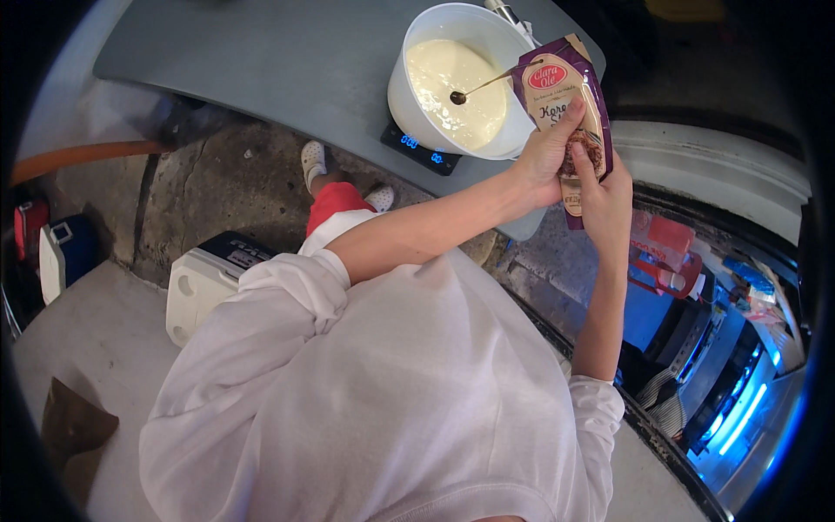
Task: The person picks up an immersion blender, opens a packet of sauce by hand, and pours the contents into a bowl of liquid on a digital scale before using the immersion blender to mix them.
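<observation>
A purple and tan sauce pouch point(532, 85) is gripped by both my hands, its top tilted left over a white tub. My left hand point(546, 161) wraps the pouch's lower left side, thumb on its front. On the right side my right hand point(606, 196) presses it, thumb also on the front. From the pouch's corner a thin stream of dark sauce point(487, 83) falls into pale cream mixture point(444, 65), making a dark spot. The white tub point(402, 100) stands on a black digital scale point(419, 152) with a lit blue display.
The grey table point(243, 61) carries the tub and scale; a metal and white utensil point(504, 10) is behind the tub. Below are a white cooler point(193, 296), a blue and white cooler point(68, 252) and red containers point(665, 248). Another person's white shoes point(313, 161) show under the table.
</observation>
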The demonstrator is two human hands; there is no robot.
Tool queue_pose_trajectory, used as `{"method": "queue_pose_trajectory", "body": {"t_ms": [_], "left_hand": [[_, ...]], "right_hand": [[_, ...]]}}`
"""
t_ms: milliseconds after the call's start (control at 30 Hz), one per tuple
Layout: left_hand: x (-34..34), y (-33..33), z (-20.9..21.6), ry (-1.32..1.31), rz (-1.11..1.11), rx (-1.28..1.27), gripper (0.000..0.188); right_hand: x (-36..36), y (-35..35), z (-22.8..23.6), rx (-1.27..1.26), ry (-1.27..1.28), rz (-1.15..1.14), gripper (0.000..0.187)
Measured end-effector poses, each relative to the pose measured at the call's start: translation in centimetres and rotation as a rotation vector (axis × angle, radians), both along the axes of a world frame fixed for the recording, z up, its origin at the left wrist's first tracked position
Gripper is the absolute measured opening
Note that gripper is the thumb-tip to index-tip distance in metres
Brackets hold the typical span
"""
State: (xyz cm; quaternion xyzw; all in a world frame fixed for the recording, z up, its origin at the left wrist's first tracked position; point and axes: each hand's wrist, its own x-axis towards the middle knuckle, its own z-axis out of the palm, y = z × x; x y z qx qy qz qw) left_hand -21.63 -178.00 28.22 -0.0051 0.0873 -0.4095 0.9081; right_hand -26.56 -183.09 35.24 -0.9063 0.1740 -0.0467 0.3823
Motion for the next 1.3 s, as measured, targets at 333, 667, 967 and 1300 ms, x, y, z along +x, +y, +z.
{"method": "queue_pose_trajectory", "body": {"t_ms": [333, 667, 967, 1300], "left_hand": [[0.0, 0.06, -0.07, 0.008, -0.027, 0.01, 0.041], [-0.18, 0.25, -0.24, -0.011, -0.035, 0.0, 0.042], [-0.28, 0.44, -0.26, -0.017, -0.031, 0.0, 0.04], [-0.3, 0.47, -0.05, -0.006, -0.038, -0.026, 0.036]], "right_hand": [[-0.09, 0.33, 0.16, 0.017, 0.019, -0.021, 0.027], [-0.27, 0.41, -0.04, -0.028, 0.008, -0.002, 0.029], [-0.33, 0.92, 0.11, -0.048, 0.001, -0.005, 0.029], [-0.44, 0.57, -0.1, -0.054, 0.0, -0.006, 0.03]]}}
